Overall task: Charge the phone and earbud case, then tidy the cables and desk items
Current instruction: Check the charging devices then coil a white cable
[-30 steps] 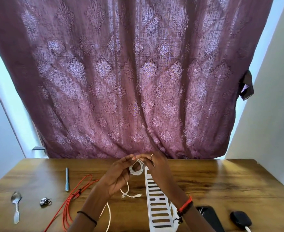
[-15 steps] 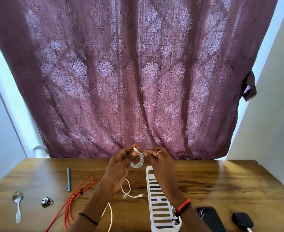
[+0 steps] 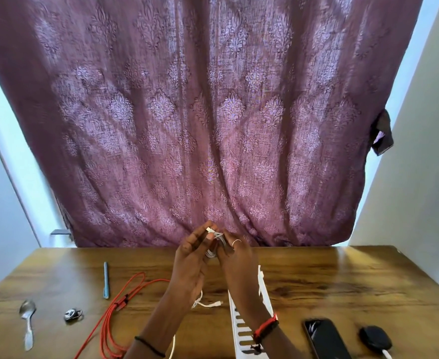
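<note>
**Both hands held a small coil of white cable [image 3: 215,240] above the far edge of the tabletop [image 3: 342,275], centre frame.**

The left hand [image 3: 191,260] pinched the coil's plug end in its fingers [image 3: 200,235], and the right hand [image 3: 235,260] gripped the loops. The cable's loose tail lay on the tabletop between the red cable [image 3: 125,301] and the white slotted tray [image 3: 263,288]. The phone [image 3: 326,338] and earbud case [image 3: 375,339] sat at lower right. With so light a pinch, the springy loops could unwind, or the trailing tail could snag the red cable.
</note>
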